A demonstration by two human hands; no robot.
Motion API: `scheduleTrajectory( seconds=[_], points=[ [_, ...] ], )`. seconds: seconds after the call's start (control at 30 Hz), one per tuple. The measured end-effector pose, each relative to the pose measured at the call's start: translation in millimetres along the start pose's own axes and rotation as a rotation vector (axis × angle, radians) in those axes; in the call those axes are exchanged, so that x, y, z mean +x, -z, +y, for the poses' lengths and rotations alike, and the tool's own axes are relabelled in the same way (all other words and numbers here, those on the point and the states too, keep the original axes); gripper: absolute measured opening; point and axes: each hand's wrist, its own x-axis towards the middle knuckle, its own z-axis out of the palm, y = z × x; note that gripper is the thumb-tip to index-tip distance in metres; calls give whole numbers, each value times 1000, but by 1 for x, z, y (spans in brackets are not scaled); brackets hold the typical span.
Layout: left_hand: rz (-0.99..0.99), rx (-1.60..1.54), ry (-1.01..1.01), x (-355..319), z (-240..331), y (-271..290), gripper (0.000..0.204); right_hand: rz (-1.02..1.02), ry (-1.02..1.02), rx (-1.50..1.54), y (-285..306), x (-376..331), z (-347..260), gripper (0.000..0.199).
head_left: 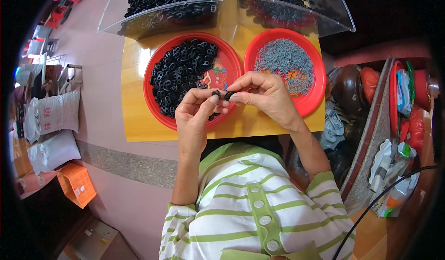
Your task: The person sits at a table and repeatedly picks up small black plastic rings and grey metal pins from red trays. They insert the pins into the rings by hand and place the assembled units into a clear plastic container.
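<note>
Over the near edge of the left tray, my two hands meet fingertip to fingertip. My left hand (197, 109) pinches a small dark piece (216, 93) between thumb and forefinger. Close against it, my right hand (266, 93) grips a small black oval part (228, 95); fingers partly cover both pieces. Beneath and beyond lies a round red tray (149, 81) heaped with black two-holed oval parts (181, 72). To its right, another red tray (316, 51) carries a pile of thin grey screw-like pins (287, 63), partly behind my right hand.
Two clear plastic bins (169, 4) (296, 7) with black parts stand at the back of the yellow table (143, 132). White sacks (53, 114) and an orange box (76, 184) are on the left. A ledge (371, 135) with bagged goods and a black cable (371, 204) lie right.
</note>
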Motion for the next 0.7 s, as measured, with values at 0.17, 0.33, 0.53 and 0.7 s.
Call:
scheduleTrajectory(
  seconds=[0.17, 0.33, 0.53, 0.7],
  points=[
    [-13, 41, 34, 2, 0, -1, 5, 18, 17, 35, 1, -1, 3, 13],
    [-40, 79, 53, 5, 2, -2, 5, 15, -45, 77, 5, -1, 5, 15],
    [-73, 110, 87, 10, 1, -3, 5, 12, -82, 103, 10, 0, 9, 16],
    [-101, 132, 123, 13, -3, -4, 6, 4, -45, 119, 11, 0, 12, 16]
  ],
)
